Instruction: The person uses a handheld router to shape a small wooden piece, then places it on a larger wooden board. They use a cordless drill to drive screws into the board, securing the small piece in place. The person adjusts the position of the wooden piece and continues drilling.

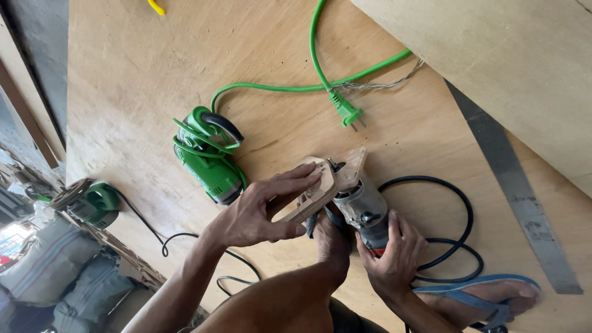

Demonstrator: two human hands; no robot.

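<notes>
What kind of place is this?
Probably a woodworking shop: a large plywood sheet serves as the work surface, with a green corded power tool and a long flat metal ruler on it.
</notes>
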